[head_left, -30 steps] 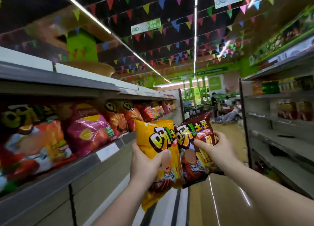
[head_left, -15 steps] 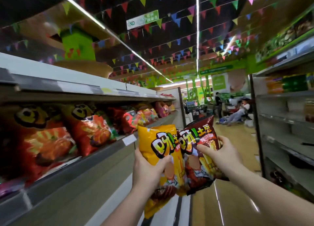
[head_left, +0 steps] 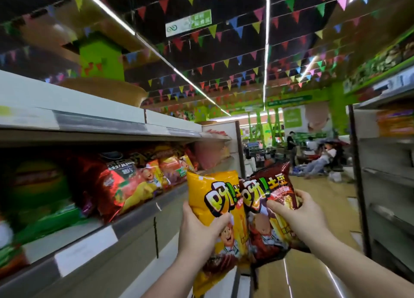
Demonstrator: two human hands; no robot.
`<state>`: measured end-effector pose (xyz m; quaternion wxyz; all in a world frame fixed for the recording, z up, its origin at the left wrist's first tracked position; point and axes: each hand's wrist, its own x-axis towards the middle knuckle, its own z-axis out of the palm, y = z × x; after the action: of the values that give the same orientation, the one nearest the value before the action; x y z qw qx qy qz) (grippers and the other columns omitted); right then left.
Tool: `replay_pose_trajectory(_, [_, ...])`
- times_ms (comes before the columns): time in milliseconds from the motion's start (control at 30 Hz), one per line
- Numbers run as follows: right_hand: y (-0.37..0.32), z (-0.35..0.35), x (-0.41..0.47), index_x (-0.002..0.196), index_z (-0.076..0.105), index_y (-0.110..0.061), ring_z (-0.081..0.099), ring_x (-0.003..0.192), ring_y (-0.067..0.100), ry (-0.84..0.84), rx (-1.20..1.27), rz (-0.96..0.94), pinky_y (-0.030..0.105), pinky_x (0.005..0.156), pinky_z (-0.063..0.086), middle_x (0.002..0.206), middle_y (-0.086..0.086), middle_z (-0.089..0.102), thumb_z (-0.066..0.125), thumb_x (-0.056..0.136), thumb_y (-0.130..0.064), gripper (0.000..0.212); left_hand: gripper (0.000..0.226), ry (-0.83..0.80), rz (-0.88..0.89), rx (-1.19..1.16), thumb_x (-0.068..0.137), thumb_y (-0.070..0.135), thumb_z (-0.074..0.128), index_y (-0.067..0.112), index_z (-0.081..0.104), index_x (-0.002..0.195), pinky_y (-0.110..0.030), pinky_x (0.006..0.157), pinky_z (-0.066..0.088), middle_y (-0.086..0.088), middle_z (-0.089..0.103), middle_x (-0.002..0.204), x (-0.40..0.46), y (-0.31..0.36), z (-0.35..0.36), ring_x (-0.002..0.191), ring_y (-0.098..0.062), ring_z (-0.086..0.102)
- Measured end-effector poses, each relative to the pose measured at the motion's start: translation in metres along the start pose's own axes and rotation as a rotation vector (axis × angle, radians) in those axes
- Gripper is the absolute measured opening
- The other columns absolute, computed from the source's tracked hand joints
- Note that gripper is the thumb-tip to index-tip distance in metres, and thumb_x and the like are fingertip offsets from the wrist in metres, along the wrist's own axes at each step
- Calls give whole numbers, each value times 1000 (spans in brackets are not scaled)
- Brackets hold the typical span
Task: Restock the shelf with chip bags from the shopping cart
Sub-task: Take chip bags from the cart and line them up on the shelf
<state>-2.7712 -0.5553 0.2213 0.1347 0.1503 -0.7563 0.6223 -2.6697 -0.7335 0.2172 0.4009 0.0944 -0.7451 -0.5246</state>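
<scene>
Two chip bags are held upright in mid-air over the aisle, just right of the shelf [head_left: 139, 210], long axes near vertical with top seams up and printed fronts facing the camera. The left hand [head_left: 199, 232] is clamped on the yellow bag [head_left: 212, 199], thumb across its front at mid-height and fingers behind. The right hand [head_left: 298, 215] is clamped on the brown bag [head_left: 268, 192], thumb over the front and fingers wrapped round its right edge. The brown bag leans slightly right at its top, and the bags touch, their inner edges overlapping. Both carry the same large yellow-green cartoon lettering in Chinese characters with an exclamation mark, above a drawn grinning chef; the smaller print is too blurred to read. On the shelf at left, red, orange and green bags [head_left: 125, 185] stand in a row behind a grey rail with white price tags [head_left: 86, 250]. Another shelving unit [head_left: 385, 185] stands at right. Strings of coloured pennants [head_left: 235, 31] and strip lights hang under a dark ceiling, with a green-and-white sign [head_left: 189, 22] among them. Far down the tan floor [head_left: 322, 192], people [head_left: 318, 161] sit and stand near green walls.
</scene>
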Motion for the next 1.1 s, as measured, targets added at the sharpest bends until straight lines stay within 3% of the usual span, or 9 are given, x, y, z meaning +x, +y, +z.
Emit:
replay_pose_trajectory(133, [32,13,65,123,43,-21,65,85,23,-51,15,-5,48,82,53,85,-8,58,79,66,-44,71,84,30,-35,31,70,34,81,25,29,135,-34,91,45,7,53,112,43,-22,38,102,-18,52])
replay_pose_trajectory(267, [62,20,135,126,45,-16,63,90,24,-93,14,-10,44,84,52,95,0,62,78,66,-48,75,83,94,-25,48,71,29,81,25,30,137,-20,65,46,10,56,109,84,-42,84,99,-17,55])
replay_pose_trajectory(333, [76,23,172,125,47,-17,64,90,24,-136,19,-4,46,84,53,99,1,65,79,63,-52,78,89,125,-51,74,72,31,80,23,26,142,-26,74,52,4,57,118,102,-46,109,99,-18,56])
replay_pose_trajectory(433, [97,27,223,127,44,-21,64,90,24,-186,44,10,47,83,53,102,1,64,79,57,-58,86,85,149,-76,99,75,31,77,23,24,142,-14,57,45,6,54,113,127,-48,143,74,-5,55])
replay_pose_trajectory(533, [114,29,267,130,41,-21,63,94,26,-221,62,7,49,85,53,106,3,63,78,54,-62,95,85,162,-64,84,75,26,78,22,25,141,-9,54,43,6,53,117,154,-56,172,91,-13,53])
replay_pose_trajectory(767, [151,46,355,135,40,-19,62,98,28,-208,83,6,46,88,50,111,7,63,76,65,-54,86,83,244,-48,95,74,26,79,20,28,140,-26,78,42,9,51,108,226,-91,228,99,-15,50])
replay_pose_trajectory(900, [172,69,413,131,42,-21,63,97,29,-202,92,11,48,88,50,107,5,64,74,55,-63,92,87,284,-87,37,71,27,81,14,30,140,-45,100,44,-4,56,124,284,-132,252,113,-26,55])
replay_pose_trajectory(1100, [185,108,513,134,42,-16,54,95,23,-184,85,-65,34,83,45,110,5,60,76,72,-43,76,89,270,-58,-26,71,27,82,17,29,141,-49,101,43,0,55,119,387,-176,290,113,-28,55])
